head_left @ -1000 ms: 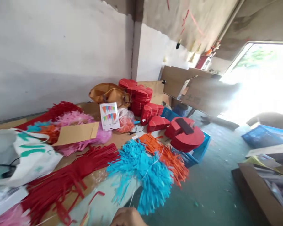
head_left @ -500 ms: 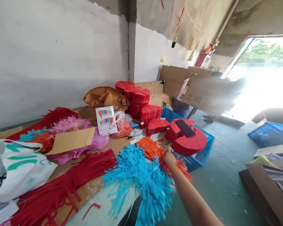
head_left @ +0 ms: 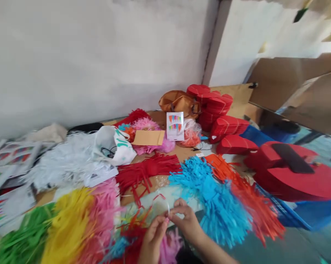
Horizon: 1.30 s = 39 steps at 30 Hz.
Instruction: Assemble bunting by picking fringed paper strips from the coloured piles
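Close together at the lower middle, my left hand (head_left: 153,234) and my right hand (head_left: 186,220) pinch a thin white string (head_left: 168,206) between their fingertips. The string curves up in a small loop, and a red strip (head_left: 158,197) shows beside it. Right of my right hand lies a blue tissue-paper tassel bundle (head_left: 217,201), with an orange tassel bundle (head_left: 253,205) past it. Behind my hands a dark red tassel bundle (head_left: 151,168) spreads over the table. Red and pink tassels lie partly hidden below my left hand.
Green (head_left: 22,234), yellow (head_left: 69,223) and white tassel bundles (head_left: 63,161) lie at left. A printed package (head_left: 174,126) stands near a brown bag (head_left: 179,102). Stacked red paper pieces (head_left: 305,179) rest over a blue crate (head_left: 316,214) at right, with a dark phone (head_left: 292,157) on top.
The view has swung left. My right hand has left the orange bundle and come back toward me, to the string. My left hand has come into view beside it.
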Available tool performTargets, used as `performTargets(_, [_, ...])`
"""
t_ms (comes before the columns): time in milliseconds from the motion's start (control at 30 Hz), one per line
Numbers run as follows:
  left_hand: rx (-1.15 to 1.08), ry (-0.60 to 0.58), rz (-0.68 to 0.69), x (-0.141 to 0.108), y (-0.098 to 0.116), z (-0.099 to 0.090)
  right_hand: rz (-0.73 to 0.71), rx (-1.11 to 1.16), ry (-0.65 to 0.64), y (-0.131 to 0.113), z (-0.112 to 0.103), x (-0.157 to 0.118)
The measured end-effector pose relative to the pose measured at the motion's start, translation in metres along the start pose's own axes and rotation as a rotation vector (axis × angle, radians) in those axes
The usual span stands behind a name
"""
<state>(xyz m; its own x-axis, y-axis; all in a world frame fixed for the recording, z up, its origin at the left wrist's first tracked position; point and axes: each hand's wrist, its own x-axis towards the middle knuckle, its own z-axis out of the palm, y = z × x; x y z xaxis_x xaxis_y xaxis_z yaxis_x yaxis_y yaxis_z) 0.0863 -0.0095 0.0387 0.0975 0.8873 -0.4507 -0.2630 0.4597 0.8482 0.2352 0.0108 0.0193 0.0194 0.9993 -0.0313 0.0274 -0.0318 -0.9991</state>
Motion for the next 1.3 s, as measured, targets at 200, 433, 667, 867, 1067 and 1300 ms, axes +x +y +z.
performTargets(200, [0.069, -0.064, 0.044, -0.013, -0.009, -0.031, 0.434, 0.754, -0.1, -0.034, 0.041, 0.01])
performTargets(433, [-0.346, 0.276, -0.133, -0.033, 0.009, -0.061, 0.15, 0.148, -0.043, -0.043, 0.051, -0.008])
performTargets(667, [-0.495, 0.352, -0.154, -0.037, 0.012, -0.061, -0.016, -0.106, -0.169, -0.052, 0.069, -0.031])
performTargets(867, [-0.399, 0.227, -0.13, -0.035, 0.002, -0.065, -0.009, -0.111, -0.185, -0.047, 0.072, -0.028])
performTargets(1067, [-0.031, 0.358, 0.207, -0.033, -0.012, -0.056, -0.064, -0.282, -0.311, -0.035, 0.061, -0.028])
performTargets(1300, [0.361, 0.443, 0.428, -0.033, -0.026, -0.034, 0.025, -0.238, -0.38, -0.035, 0.042, -0.027])
